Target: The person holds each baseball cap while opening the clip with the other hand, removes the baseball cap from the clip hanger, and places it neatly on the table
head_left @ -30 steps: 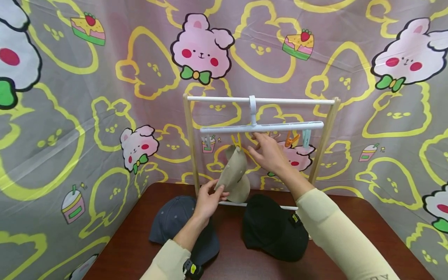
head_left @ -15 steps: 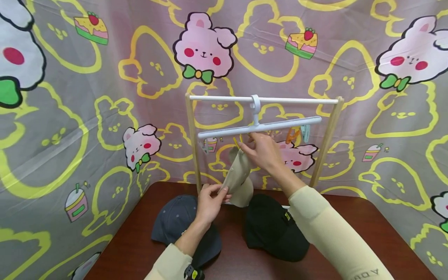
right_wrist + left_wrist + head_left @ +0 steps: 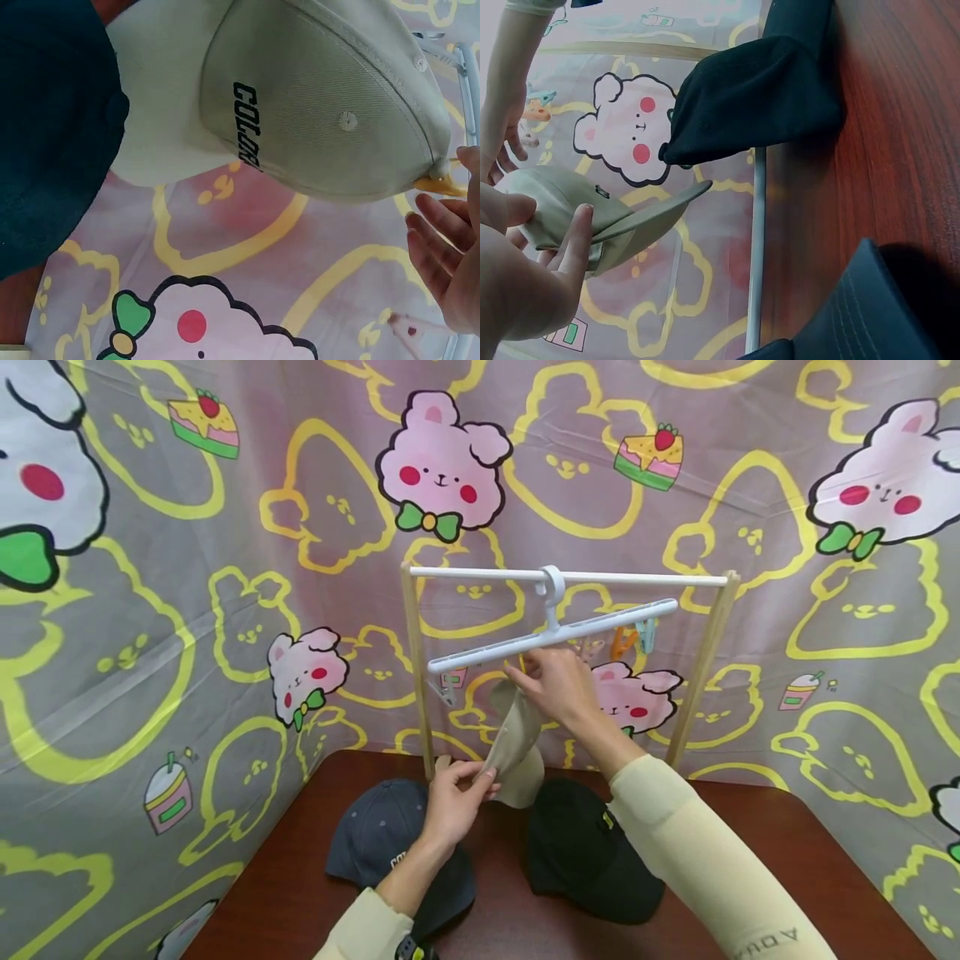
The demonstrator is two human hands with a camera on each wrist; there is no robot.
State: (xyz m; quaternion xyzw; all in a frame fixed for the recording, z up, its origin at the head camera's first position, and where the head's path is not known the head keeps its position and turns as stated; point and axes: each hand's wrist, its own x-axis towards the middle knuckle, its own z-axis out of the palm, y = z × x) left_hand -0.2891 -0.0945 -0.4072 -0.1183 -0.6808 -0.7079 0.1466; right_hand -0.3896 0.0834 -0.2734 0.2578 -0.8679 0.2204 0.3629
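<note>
A beige baseball cap [image 3: 519,745] hangs from a yellow clothespin [image 3: 435,184] under the light-blue hanger [image 3: 603,625]. Its brim points down, and dark lettering crosses its front in the right wrist view. My left hand [image 3: 453,800] pinches the cap's left edge between thumb and fingers. Up at the crown, my right hand [image 3: 564,687] grips the clothespin just below the hanger bar; in the head view that hand covers the clothespin. The hanger tilts, its left end lower than its right.
A wood-and-white rack [image 3: 480,574] carries the hanger. Orange [image 3: 624,642], teal [image 3: 645,635] and grey clothespins [image 3: 444,692] dangle from the bar. A navy cap [image 3: 375,827] and a black cap [image 3: 585,852] lie on the brown table [image 3: 255,877]. Patterned cloth surrounds it.
My right hand has moved left and slightly down onto the yellow clothespin. The hanger's left end has sunk and its right end risen. My left hand and the cap have shifted slightly right.
</note>
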